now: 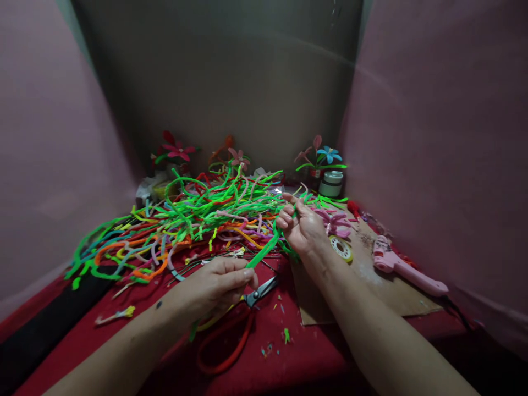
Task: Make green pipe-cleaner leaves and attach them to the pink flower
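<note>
A bright green pipe cleaner point(264, 250) stretches between both my hands over a red cloth. My left hand point(220, 281) pinches its lower end between thumb and fingers. My right hand point(300, 225), palm up with fingers curled, grips the upper end near a big heap of pipe cleaners point(185, 225) in green, orange, pink and blue. Red-handled scissors point(237, 324) lie on the cloth just below my left hand, blades pointing toward the right.
A pink glue gun point(406, 269) and a tape roll point(341, 247) lie on a cardboard sheet point(371, 291) at right. Pipe-cleaner flowers point(325, 157) and a small jar point(331, 183) stand at the back. Cut scraps dot the red cloth point(297, 352). Pink walls close in both sides.
</note>
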A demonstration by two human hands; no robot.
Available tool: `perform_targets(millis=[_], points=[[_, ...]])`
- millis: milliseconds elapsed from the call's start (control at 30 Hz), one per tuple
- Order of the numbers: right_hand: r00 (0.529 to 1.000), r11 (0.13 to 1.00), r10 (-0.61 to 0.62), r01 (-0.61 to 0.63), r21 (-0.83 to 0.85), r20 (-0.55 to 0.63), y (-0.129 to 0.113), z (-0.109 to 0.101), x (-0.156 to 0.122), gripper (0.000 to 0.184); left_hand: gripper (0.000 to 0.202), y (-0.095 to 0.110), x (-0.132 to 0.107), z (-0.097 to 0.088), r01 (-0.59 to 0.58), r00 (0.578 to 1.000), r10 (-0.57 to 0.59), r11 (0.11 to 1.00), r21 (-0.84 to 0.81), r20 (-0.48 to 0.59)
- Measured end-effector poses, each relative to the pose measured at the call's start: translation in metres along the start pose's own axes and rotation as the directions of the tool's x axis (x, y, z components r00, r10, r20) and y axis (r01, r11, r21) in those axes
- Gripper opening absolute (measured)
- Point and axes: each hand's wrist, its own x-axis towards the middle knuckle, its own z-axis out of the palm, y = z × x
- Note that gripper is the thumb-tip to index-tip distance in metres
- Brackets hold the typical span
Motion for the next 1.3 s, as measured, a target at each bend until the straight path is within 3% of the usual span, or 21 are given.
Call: perform_targets(millis=[233,367,567,700,967,1133,1300], points=[[0.995,1.0,-0.024,0.023,-0.013,-0.096,0.0,0.001,0.0,0.031,0.025,-0.004,0.002,0.0,-0.008,1.0,0.007,0.998,-0.058,-0.018],[0.994,0.999,-0.054,0.053,-0.008,-0.097,-0.006,0.003,-0.002,0.031,0.022,-0.001,0.002,0.001,0.045,0.999,-0.046,0.994,-0.102,-0.007],[0.993,0.996,-0.081,0.082,0.015,-0.084,-0.021,0.011,-0.008,0.036,0.023,0.004,-0.003,0.008,-0.012,0.996,0.011,1.0,-0.021,-0.087],[0.994,0.995,-0.091,0.094,0.038,-0.068,-0.027,0.009,-0.008,0.039,0.023,0.006,-0.005,0.011,-0.034,0.997,0.029,0.998,-0.061,-0.073],[0.997,0.982,-0.019,0.033,0.187,-0.078,-0.003,0.006,0.001,0.031,0.022,0.0,0.002,-0.001,-0.076,0.996,0.065,0.98,-0.184,-0.063],[0.996,0.997,0.039,-0.033,0.066,-0.083,0.023,0.013,-0.014,0.018,0.021,-0.002,0.004,-0.006,-0.082,0.996,0.071,0.973,-0.217,-0.056],[0.996,0.979,0.071,-0.08,-0.185,-0.055,0.03,0.013,-0.027,0.002,0.021,0.0,0.002,-0.007,-0.096,0.994,0.083,0.97,-0.222,-0.068]])
